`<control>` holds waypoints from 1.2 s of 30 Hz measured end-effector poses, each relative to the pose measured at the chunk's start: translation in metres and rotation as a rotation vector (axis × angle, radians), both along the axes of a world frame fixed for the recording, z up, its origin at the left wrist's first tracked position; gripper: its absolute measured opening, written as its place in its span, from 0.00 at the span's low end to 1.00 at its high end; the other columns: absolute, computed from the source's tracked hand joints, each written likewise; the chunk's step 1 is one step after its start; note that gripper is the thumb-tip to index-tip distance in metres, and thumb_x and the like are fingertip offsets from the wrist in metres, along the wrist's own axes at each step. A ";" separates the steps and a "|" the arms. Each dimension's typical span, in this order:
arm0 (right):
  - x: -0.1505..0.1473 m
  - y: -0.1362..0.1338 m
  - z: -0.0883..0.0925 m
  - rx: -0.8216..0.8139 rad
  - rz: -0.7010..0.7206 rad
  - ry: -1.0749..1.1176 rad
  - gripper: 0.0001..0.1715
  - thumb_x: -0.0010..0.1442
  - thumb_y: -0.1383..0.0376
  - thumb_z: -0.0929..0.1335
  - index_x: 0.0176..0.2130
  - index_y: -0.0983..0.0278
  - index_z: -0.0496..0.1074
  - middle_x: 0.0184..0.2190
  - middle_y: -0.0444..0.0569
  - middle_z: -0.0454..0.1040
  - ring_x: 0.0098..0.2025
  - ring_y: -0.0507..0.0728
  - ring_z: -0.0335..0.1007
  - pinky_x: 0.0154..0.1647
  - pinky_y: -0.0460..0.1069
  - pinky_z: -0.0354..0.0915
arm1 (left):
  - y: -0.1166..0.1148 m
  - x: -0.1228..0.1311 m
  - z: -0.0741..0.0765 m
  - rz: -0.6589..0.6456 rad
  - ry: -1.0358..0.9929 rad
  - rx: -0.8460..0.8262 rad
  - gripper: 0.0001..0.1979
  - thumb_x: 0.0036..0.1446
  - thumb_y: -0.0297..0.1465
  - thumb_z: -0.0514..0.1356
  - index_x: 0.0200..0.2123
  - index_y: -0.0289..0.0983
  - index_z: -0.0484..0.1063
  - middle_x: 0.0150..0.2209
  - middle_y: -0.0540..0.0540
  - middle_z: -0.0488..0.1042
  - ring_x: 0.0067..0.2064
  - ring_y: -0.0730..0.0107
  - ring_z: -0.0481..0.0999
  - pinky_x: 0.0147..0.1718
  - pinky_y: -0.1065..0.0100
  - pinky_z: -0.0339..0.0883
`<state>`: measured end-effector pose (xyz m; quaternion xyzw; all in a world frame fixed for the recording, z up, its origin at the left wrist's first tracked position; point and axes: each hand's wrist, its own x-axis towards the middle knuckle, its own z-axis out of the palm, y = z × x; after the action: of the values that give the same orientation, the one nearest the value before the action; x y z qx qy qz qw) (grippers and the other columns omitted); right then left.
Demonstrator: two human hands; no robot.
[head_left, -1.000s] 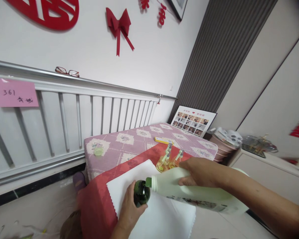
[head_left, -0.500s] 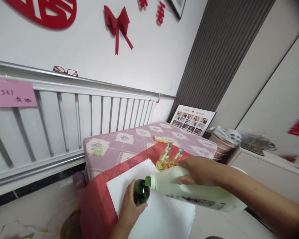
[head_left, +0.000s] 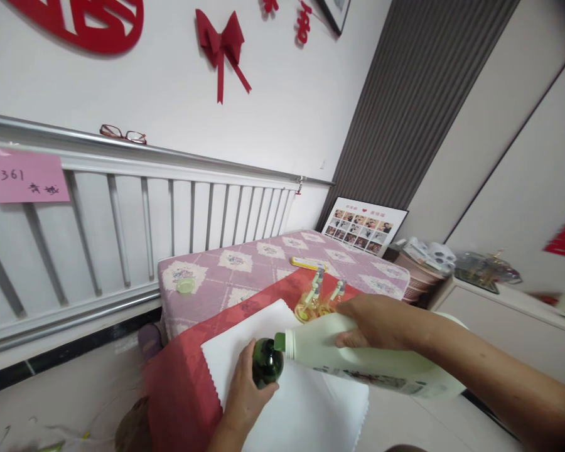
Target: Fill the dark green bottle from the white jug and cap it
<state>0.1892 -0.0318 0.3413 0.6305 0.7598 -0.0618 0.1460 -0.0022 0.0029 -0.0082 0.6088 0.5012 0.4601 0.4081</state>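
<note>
My left hand (head_left: 245,398) is wrapped round a small dark green bottle (head_left: 267,363) standing on a white cloth (head_left: 306,408). My right hand (head_left: 381,323) grips a large pale green jug (head_left: 353,361), tipped almost level, its green spout touching the small bottle's top. Just behind the jug stand two small yellow pump bottles (head_left: 317,301) on a red cloth (head_left: 188,376).
A low table with a pink patterned cover (head_left: 245,260) holds a small green cap (head_left: 186,286) and a yellow flat item (head_left: 307,263). Behind it runs a white radiator (head_left: 122,220) with glasses (head_left: 122,134) on top. A photo frame (head_left: 363,227) and a cluttered cabinet (head_left: 489,282) are to the right.
Almost nothing has changed; the jug stays tipped against the small bottle and both hands keep their hold. The view shifted slightly.
</note>
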 end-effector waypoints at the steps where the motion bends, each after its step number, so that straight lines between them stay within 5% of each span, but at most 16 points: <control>1: 0.000 0.000 0.000 -0.003 0.002 -0.001 0.19 0.55 0.49 0.68 0.36 0.61 0.74 0.37 0.55 0.81 0.37 0.65 0.76 0.32 0.53 0.60 | 0.000 0.000 0.000 0.001 0.000 -0.001 0.49 0.40 0.29 0.67 0.66 0.36 0.52 0.70 0.33 0.59 0.71 0.48 0.59 0.70 0.47 0.53; 36: 0.003 0.001 -0.003 0.003 0.030 -0.004 0.18 0.55 0.50 0.69 0.37 0.62 0.74 0.38 0.56 0.81 0.38 0.65 0.76 0.32 0.53 0.59 | -0.001 -0.001 0.005 -0.014 0.017 -0.009 0.49 0.40 0.29 0.66 0.67 0.36 0.51 0.70 0.32 0.58 0.72 0.48 0.57 0.71 0.48 0.52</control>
<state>0.1918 -0.0313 0.3382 0.6195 0.7689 -0.0573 0.1477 -0.0032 0.0020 -0.0034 0.6143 0.5026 0.4499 0.4095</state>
